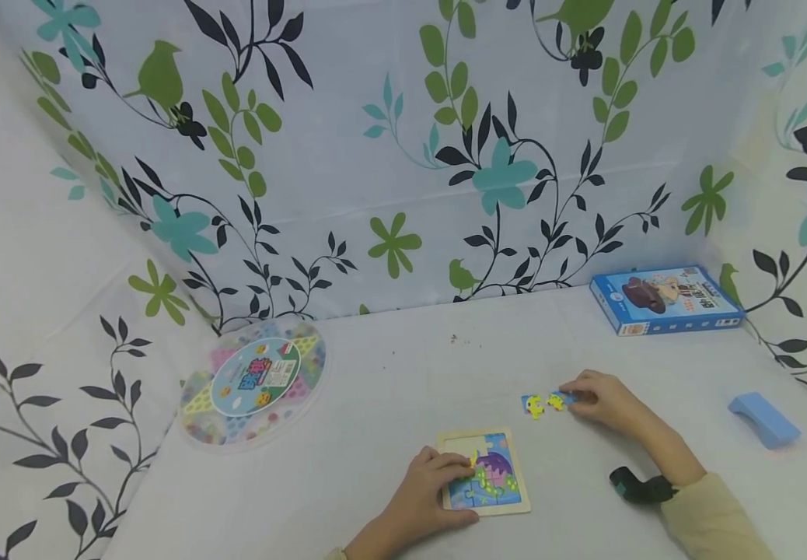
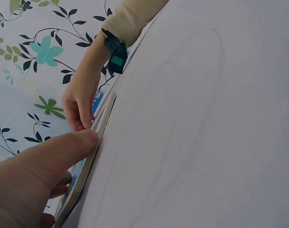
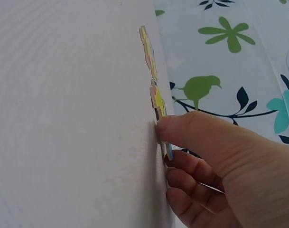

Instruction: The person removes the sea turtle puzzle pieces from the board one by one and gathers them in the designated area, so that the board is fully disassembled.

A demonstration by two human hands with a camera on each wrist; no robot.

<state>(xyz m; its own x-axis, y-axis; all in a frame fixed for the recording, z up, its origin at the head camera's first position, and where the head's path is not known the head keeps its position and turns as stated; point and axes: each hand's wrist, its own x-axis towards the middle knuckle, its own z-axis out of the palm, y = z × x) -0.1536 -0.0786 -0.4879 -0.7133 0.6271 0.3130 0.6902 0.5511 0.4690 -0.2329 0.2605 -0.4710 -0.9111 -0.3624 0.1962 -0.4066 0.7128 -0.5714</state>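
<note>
My left hand (image 1: 423,498) grips the left side of a small wooden jigsaw tray (image 1: 494,511), thumb at the near edge and fingers over the picture. Purple and green pieces fill much of it; bare wood shows at the upper left. Farther right, my right hand (image 1: 609,404) pinches a blue-and-yellow jigsaw piece (image 1: 556,400) at the table. Another yellow-and-blue piece (image 1: 534,405) lies just left of it. In the right wrist view the thumb (image 3: 182,126) presses the near edge of the pieces, partly hiding them.
A round, clear-rimmed game board (image 1: 256,377) with a label lies at the back left. A blue box (image 1: 665,299) stands at the back right, and a light-blue curved block (image 1: 763,420) lies nearer. Patterned cloth (image 1: 347,194) rises behind the table.
</note>
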